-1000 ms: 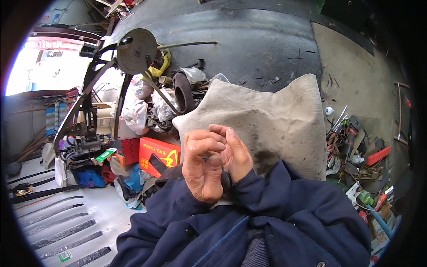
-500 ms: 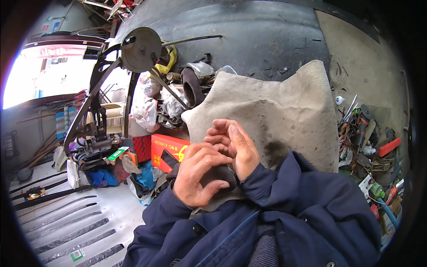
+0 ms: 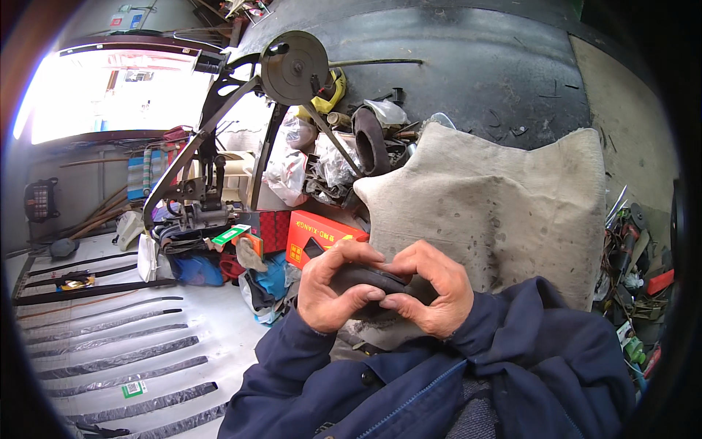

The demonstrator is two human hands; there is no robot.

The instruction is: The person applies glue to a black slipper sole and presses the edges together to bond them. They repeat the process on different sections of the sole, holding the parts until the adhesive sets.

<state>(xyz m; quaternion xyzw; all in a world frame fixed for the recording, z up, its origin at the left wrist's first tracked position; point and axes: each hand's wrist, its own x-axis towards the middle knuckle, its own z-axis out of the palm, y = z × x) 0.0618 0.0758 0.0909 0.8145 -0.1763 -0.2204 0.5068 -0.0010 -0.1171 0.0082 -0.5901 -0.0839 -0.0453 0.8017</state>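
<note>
A small black rubber piece (image 3: 369, 280), curved like a section of tube, sits squeezed between both my hands. My left hand (image 3: 333, 289) wraps it from the left, thumb pressed on its lower edge. From the right, my right hand (image 3: 431, 289) closes over it with fingers curled on top. Most of the rubber is hidden under my fingers. Both hands hover over a stained beige cloth (image 3: 504, 205) spread across my lap. Dark blue jacket sleeves (image 3: 526, 358) cover my forearms.
A black metal machine frame with a round disc (image 3: 294, 67) stands behind the cloth, among plastic bags, a rubber ring (image 3: 369, 143) and a red box (image 3: 322, 235). Black rubber strips (image 3: 110, 358) lie in rows on the pale floor at left. Tools clutter the right edge (image 3: 636, 278).
My hands have dropped lower over the cloth and spread apart sideways, so the black rubber piece now shows between them. The view has shifted a little.
</note>
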